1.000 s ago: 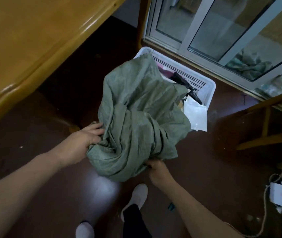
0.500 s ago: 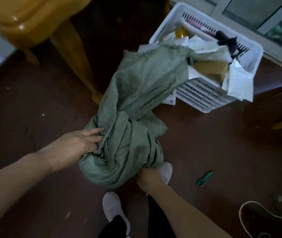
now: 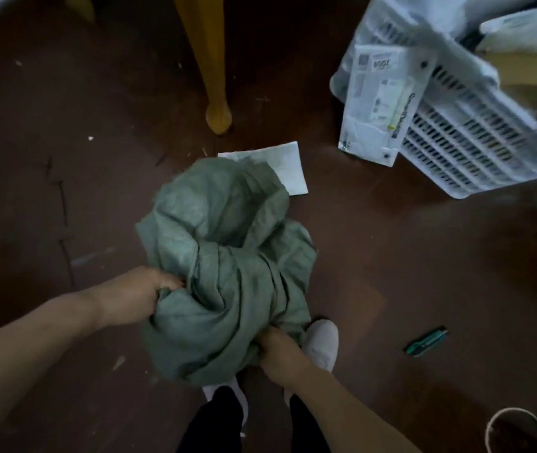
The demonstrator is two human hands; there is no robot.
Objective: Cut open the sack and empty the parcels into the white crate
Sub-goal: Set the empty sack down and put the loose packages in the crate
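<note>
Both hands, left hand (image 3: 136, 297) and right hand (image 3: 277, 353), are gripping the crumpled green sack (image 3: 224, 266) tight over a dark brown floor (image 3: 391, 273). White crate (image 3: 476, 148) is sitting upper right, and its parcel (image 3: 379, 103) label is too blurry to read.

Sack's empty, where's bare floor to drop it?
Bare floor left of the green sack, between the left hand and the table leg. Another patch between the white crate and the green knife. Crowded ahead: a flat parcel on the floor, another hanging down the crate's side.

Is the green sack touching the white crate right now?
Apart. The head view shows bare dark floor between the green sack, bunched in both hands, and the white crate.
</note>
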